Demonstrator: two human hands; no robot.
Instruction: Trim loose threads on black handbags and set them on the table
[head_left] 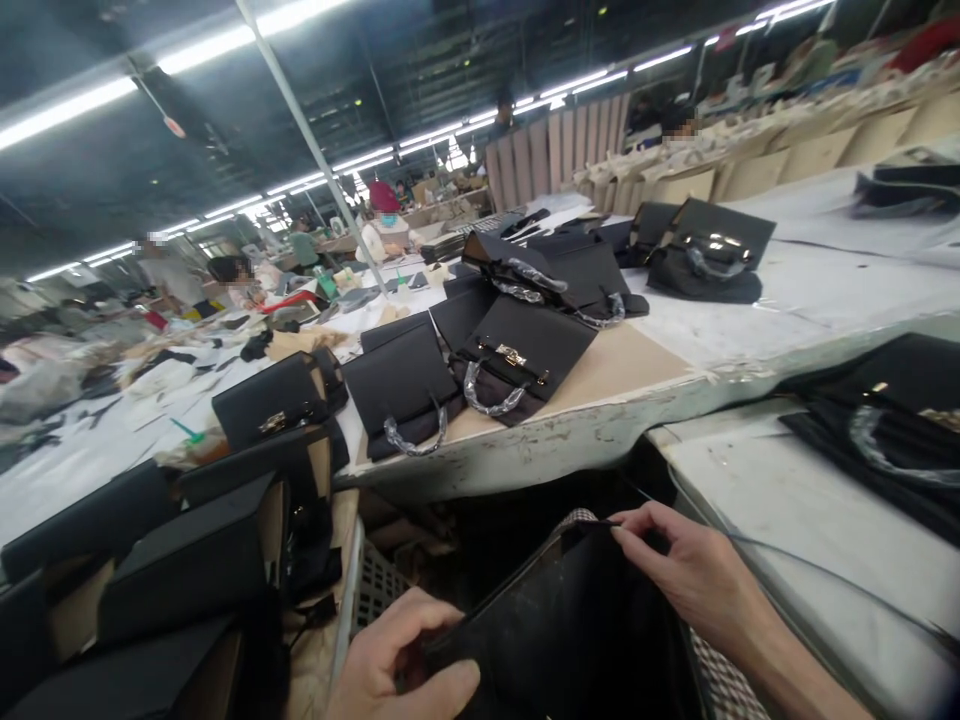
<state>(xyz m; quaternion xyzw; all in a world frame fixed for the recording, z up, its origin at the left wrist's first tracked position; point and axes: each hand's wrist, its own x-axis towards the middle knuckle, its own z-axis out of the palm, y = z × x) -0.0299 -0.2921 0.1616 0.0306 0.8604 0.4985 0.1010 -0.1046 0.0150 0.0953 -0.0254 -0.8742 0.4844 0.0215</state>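
Low in the view, both my hands hold a flat black leather piece point(570, 630) over my lap. My left hand point(397, 665) is closed, gripping its lower left edge with thumb and fingers. My right hand point(694, 570) pinches its upper right corner with fingertips pressed together. A thin thread or cord point(795, 565) runs from near my right hand across the white table.
Several black handbags point(517, 360) with plastic-wrapped handles lie on the long white worktable point(720, 340). More black bags point(195, 560) are stacked at the left. Another black bag point(892, 420) lies at the right. Other workers sit at far tables. A plastic crate point(375, 580) stands below.
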